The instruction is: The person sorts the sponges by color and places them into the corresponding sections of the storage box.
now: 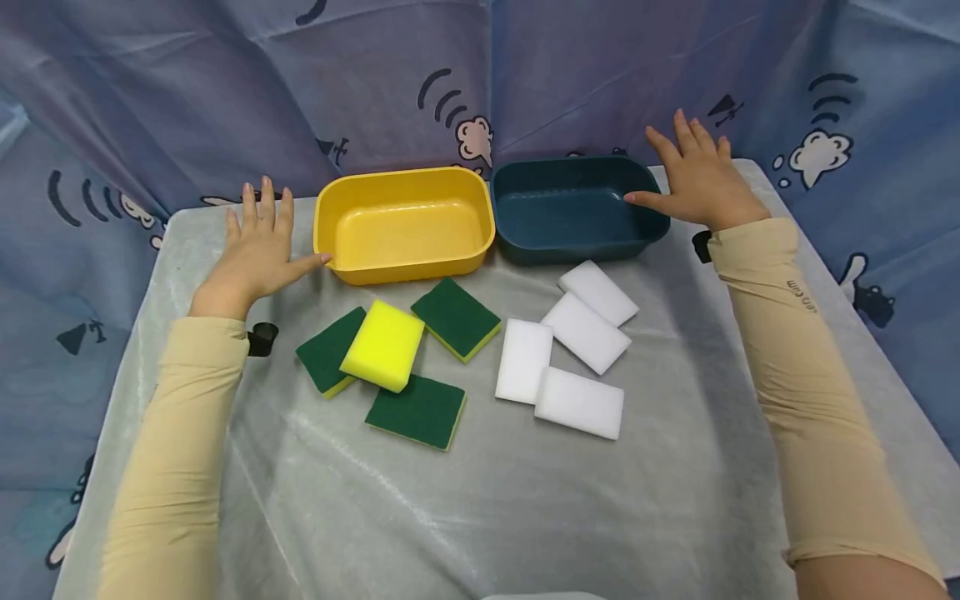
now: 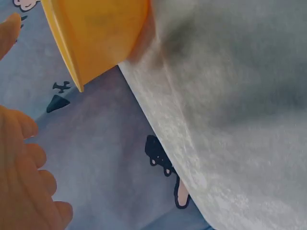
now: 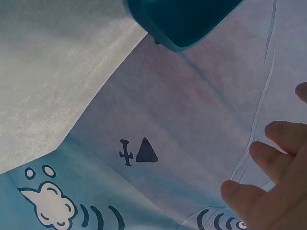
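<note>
In the head view my left hand [image 1: 257, 254] is spread with straight fingers left of a yellow tub [image 1: 405, 273], its thumb tip right at the tub's near left corner. My right hand [image 1: 701, 187], also spread, is at the right end of a dark teal tub [image 1: 577, 252], and its thumb overlaps that rim. Neither hand holds anything. Before the yellow tub lie several green-and-yellow scouring sponges; a sponge with its yellow side up [image 1: 384, 344] rests on two with green sides up, one being the front sponge [image 1: 420, 412]. Several white foam sponges [image 1: 579, 403] lie partly overlapping before the teal tub.
The two tubs stand side by side along the back edge of a table with a grey cover [image 1: 450, 525]. A blue patterned curtain [image 1: 390, 92] hangs behind and at both sides of it. Bare grey cover extends in front of the sponges.
</note>
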Demonstrator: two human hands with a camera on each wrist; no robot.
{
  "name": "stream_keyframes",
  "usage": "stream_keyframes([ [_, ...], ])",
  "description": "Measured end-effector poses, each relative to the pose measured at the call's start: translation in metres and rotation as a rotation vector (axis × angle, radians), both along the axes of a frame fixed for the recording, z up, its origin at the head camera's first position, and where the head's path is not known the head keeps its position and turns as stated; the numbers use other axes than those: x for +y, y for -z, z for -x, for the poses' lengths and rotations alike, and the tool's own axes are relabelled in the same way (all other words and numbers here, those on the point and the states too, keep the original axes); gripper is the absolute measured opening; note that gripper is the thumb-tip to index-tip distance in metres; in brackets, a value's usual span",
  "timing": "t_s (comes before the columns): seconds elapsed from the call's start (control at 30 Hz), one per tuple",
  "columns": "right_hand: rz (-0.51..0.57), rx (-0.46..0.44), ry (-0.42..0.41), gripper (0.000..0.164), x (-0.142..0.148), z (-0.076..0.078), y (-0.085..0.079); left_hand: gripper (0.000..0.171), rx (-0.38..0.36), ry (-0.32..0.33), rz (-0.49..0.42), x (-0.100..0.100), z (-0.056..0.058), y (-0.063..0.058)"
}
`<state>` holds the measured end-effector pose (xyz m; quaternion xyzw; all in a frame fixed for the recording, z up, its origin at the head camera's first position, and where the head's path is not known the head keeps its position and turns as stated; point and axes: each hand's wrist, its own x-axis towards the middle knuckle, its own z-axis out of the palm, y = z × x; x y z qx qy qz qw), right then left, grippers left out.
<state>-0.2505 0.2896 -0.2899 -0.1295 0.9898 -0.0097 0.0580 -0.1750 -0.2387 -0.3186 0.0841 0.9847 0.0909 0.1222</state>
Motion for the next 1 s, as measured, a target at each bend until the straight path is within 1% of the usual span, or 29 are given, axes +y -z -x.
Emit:
stream_keyframes([
  [0.2, 0.0, 0.002, -0.007, 0.097, -0.001, -0.002, 0.001, 0.101, 0.018, -0.006, 0.031, -0.005, -0.001, 0.004],
  [0.27, 0.021, 0.02, -0.014, 0.095, -0.001, -0.006, 0.001, 0.101, 0.015, -0.012, 0.018, -0.006, -0.003, 0.006],
  [0.33, 0.064, 0.048, -0.021, 0.091, -0.003, -0.014, -0.001, 0.1, 0.021, -0.016, -0.006, -0.004, -0.004, 0.008],
  [0.4, 0.125, 0.09, -0.052, 0.086, -0.005, -0.025, 0.0, 0.098, 0.029, -0.026, -0.032, -0.001, -0.006, 0.012],
  [0.47, 0.192, 0.113, -0.08, 0.082, -0.009, -0.04, 0.001, 0.096, 0.041, -0.039, -0.064, 0.002, -0.007, 0.017],
  [0.6, 0.282, 0.138, -0.148, 0.074, -0.021, -0.074, 0.012, 0.094, 0.046, -0.058, -0.121, 0.008, -0.01, 0.027],
  [0.7, 0.314, 0.148, -0.196, 0.069, -0.031, -0.101, 0.026, 0.092, 0.039, -0.068, -0.16, 0.012, -0.01, 0.031],
  [0.8, 0.341, 0.139, -0.225, 0.064, -0.037, -0.125, 0.04, 0.089, 0.025, -0.068, -0.182, 0.018, -0.01, 0.033],
  [0.9, 0.361, 0.13, -0.221, 0.06, -0.039, -0.146, 0.053, 0.087, -0.009, -0.056, -0.188, 0.023, -0.009, 0.035],
  [1.0, 0.372, 0.131, -0.214, 0.059, -0.039, -0.162, 0.064, 0.084, -0.055, -0.052, -0.189, 0.025, -0.01, 0.037],
])
